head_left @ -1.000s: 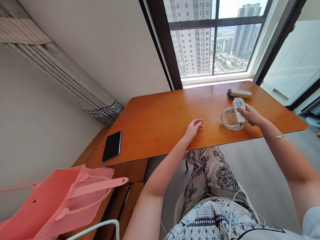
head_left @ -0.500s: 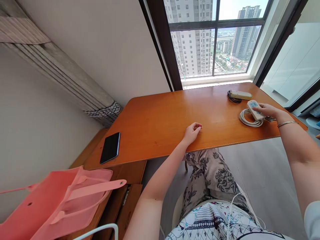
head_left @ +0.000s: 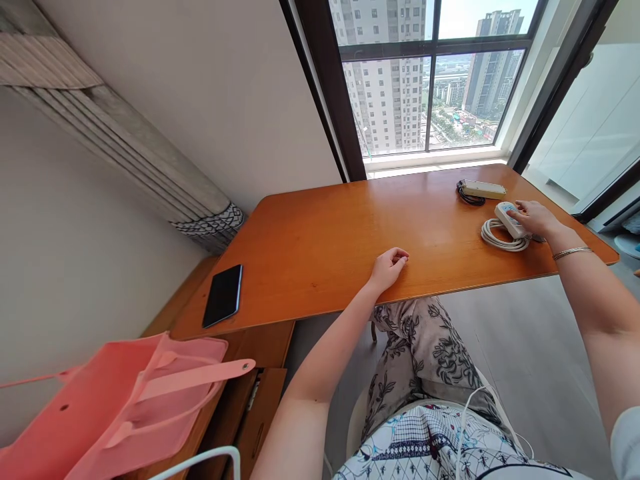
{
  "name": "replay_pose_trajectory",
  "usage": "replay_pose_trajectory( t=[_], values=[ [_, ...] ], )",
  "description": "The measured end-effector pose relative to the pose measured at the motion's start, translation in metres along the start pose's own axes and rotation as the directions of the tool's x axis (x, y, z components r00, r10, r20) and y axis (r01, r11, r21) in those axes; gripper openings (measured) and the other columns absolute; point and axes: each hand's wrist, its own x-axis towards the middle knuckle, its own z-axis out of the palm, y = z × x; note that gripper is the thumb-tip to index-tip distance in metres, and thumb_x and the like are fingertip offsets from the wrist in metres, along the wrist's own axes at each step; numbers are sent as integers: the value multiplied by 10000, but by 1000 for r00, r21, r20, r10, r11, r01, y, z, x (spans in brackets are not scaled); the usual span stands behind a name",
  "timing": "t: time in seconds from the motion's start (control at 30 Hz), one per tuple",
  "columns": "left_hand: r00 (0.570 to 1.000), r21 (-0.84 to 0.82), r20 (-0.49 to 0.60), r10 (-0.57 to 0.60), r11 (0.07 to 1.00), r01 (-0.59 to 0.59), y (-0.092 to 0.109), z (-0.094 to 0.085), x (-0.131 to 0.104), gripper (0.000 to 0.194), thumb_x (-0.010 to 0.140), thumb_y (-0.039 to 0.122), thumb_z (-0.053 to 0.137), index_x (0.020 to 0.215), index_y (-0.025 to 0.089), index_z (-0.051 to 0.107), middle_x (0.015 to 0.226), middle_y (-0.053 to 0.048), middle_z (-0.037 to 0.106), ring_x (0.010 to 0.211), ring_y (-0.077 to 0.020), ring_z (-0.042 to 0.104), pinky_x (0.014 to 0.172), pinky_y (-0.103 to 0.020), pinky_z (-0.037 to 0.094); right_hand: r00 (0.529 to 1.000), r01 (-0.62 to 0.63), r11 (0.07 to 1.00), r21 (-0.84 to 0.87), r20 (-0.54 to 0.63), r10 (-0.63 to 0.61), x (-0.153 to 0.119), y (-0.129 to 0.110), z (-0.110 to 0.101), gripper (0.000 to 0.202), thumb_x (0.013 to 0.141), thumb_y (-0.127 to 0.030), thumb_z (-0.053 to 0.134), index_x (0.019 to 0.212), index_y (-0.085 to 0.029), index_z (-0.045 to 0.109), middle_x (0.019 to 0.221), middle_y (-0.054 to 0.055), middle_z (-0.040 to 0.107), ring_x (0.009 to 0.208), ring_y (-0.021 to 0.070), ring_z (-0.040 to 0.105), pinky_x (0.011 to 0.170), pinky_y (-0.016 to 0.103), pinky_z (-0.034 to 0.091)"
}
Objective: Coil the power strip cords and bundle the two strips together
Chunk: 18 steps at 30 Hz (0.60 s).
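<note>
My left hand rests on the wooden table near its front edge, fingers curled; nothing can be made out in it. On the right, my right hand is over the right side of a white power strip, thumb and fingers around its edge. The strip's coiled white cable lies beside and partly beneath it. Just behind, a second, cream-coloured strip lies with a black cable coiled at its left end.
A black tablet lies at the table's left end. Below it, a pink bag stands by wooden drawers. The window is behind the table, and a curtain hangs at the left.
My right hand has shifted slightly on the white power strip, its fingers now raised and more bent. My left hand has hardly moved.
</note>
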Motion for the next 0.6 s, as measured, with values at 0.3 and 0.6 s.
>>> replay_pose_trajectory(
  t=[0.3,0.6],
  values=[
    [1000,43,-4,13,999,-13,4,-1,0,86,837,214,619,876,184,690,855,-38,732,750,-157,647,716,-285,499,881,293,932,213,-439,-177,-18,-94,-1,385,937,-351,570,1251,-154,673,1297,174,633,1251,322,560,1084,480,423],
    [999,-104,-39,2,995,-6,0,-2,-3,149,845,204,615,989,181,646,893,-35,701,711,-124,634,710,-272,532,686,722,601,341,-466,-560,-39,-254,48,282,1019,-348,487,969,-232,739,1074,97,727,989,222,669,902,390,524]
  ],
)
